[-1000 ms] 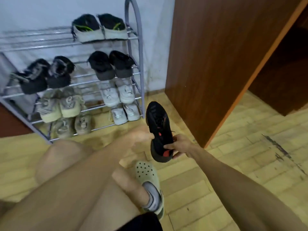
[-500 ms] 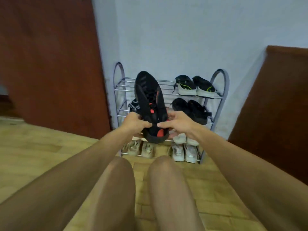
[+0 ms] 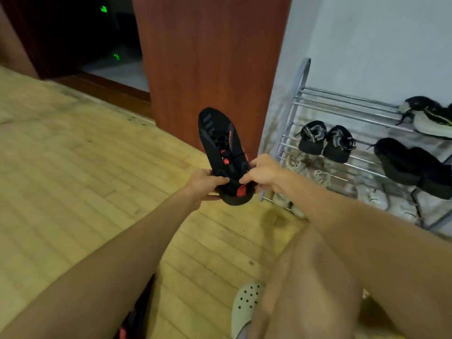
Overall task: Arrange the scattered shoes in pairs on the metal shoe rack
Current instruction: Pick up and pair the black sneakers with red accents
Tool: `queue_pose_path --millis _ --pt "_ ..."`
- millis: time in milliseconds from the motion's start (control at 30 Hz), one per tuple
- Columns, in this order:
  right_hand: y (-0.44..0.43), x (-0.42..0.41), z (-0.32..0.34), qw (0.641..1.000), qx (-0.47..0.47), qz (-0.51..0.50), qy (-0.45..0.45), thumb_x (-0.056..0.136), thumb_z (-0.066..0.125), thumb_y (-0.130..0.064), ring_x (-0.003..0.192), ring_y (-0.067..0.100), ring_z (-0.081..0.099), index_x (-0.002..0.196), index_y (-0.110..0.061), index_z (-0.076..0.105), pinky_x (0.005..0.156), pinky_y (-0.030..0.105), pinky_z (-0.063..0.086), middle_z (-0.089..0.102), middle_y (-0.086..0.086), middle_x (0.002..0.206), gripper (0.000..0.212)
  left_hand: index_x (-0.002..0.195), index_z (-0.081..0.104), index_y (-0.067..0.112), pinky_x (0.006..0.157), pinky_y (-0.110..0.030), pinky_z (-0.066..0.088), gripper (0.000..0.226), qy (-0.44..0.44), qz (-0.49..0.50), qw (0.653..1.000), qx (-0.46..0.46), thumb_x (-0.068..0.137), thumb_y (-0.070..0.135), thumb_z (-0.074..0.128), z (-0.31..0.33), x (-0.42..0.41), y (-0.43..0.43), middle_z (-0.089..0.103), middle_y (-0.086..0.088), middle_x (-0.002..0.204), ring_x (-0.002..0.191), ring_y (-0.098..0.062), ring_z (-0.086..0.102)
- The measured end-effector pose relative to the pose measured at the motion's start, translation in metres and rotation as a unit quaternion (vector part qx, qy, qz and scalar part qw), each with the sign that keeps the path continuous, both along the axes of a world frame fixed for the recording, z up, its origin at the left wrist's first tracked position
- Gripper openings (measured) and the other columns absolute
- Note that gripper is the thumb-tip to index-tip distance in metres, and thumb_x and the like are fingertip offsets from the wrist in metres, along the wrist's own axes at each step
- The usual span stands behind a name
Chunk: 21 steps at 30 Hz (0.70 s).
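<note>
While both hands grip one shoe, nothing is being racked. Nearest: pale perforated clog [image 3: 245,307] worn on the foot, bare knee beside it. At bottom edge, partly hidden under the left forearm, a black-and-red shape [image 3: 133,321], possibly the mate, can't confirm.

Left hand [image 3: 204,183] and right hand [image 3: 263,172] each pinch the heel collar of the black lace-up sneaker with red accents [image 3: 221,152], held in the air, toe pointing away, left of the rack and off it.

Silver metal tube shoe rack [image 3: 342,104] against the pale wall: black sandal pair [image 3: 325,141], larger black pair [image 3: 415,167], white-and-black trainers [image 3: 430,116] up top, pale pairs lower. My read: mostly done; this pair is left.

Top tier's left half looks free. Brown wooden panel [image 3: 210,57] stands just beside the rack's left end, limiting approach. Yellow plank floor [image 3: 73,167] otherwise bare.
</note>
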State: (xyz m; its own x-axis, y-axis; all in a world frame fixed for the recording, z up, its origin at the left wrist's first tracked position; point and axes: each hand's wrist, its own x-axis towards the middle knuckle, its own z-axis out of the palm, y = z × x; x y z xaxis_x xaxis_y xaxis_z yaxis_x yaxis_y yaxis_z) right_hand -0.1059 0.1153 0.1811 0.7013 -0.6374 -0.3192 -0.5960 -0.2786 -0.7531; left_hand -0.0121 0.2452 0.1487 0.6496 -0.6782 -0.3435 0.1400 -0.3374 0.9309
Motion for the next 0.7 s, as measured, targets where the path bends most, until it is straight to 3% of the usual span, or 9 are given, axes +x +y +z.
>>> queue_pose_path --millis 200,300,367,500,533,633,700 --pt "0.039 0.045 -0.081 0.997 0.012 0.015 0.076 0.076 0.076 -0.007 0.09 0.03 0.071 0.1 -0.004 0.072 0.077 0.042 0.061 0.074 0.012 0.098 0.025 0.124 0.06 0.01 0.084 -0.033 0.053 0.043 0.025 0.025 0.997 0.074 0.088 0.033 0.064 -0.085 0.037 0.058 0.065 -0.005 0.118 0.093 -0.019 0.062" --pt "0.053 0.055 -0.119 0.993 0.058 0.02 0.097 0.081 0.071 -0.002 0.085 0.023 0.066 0.105 -0.002 0.07 0.064 0.031 0.057 0.07 0.01 0.095 0.024 0.128 0.057 0.008 0.083 -0.029 0.049 0.044 0.035 0.075 0.988 0.128 0.092 0.034 0.058 -0.132 0.046 0.094 0.061 -0.004 0.117 0.098 -0.02 0.06" --pt "0.062 0.059 -0.142 0.991 0.087 0.02 0.099 0.079 0.073 -0.002 0.086 0.025 0.068 0.105 -0.001 0.07 0.06 0.031 0.056 0.072 0.011 0.099 0.026 0.127 0.058 0.009 0.084 -0.028 0.044 0.039 0.014 0.091 0.976 0.198 0.093 0.029 0.055 -0.167 0.044 0.121 0.06 -0.004 0.118 0.103 -0.021 0.058" --pt "0.081 0.056 -0.179 0.983 0.148 0.007 0.107 0.078 0.074 -0.003 0.095 0.03 0.069 0.107 -0.001 0.068 0.062 0.033 0.057 0.071 0.012 0.104 0.029 0.093 0.062 0.016 0.079 -0.027 0.037 0.013 -0.072 0.016 0.932 0.355 0.093 0.021 0.05 -0.223 0.023 0.164 0.055 0.002 0.086 0.098 -0.027 0.051" --pt "0.084 0.053 -0.187 0.981 0.162 0.005 0.11 0.079 0.074 -0.002 0.096 0.029 0.069 0.108 -0.001 0.067 0.066 0.035 0.058 0.07 0.012 0.104 0.029 0.097 0.06 0.017 0.082 -0.028 0.039 0.013 -0.086 0.015 0.924 0.373 0.093 0.023 0.05 -0.234 0.018 0.171 0.055 -0.001 0.091 0.101 -0.028 0.05" --pt "0.087 0.034 -0.212 0.976 0.177 0.001 0.131 0.08 0.073 -0.001 0.095 0.027 0.069 0.105 -0.003 0.068 0.069 0.036 0.059 0.07 0.011 0.102 0.026 0.14 0.037 0.014 0.105 -0.049 0.039 0.052 -0.135 0.066 0.898 0.413 0.09 0.022 0.049 -0.259 0.009 0.191 0.039 -0.015 0.139 0.126 -0.037 0.041" --pt "0.085 0.019 -0.227 0.973 0.181 0.003 0.144 0.08 0.073 0.0 0.089 0.023 0.068 0.1 -0.007 0.07 0.063 0.032 0.058 0.071 0.01 0.101 0.022 0.144 0.028 0.014 0.105 -0.056 0.037 0.061 -0.133 0.089 0.883 0.442 0.087 0.022 0.051 -0.27 0.009 0.202 0.035 -0.017 0.141 0.127 -0.041 0.04"
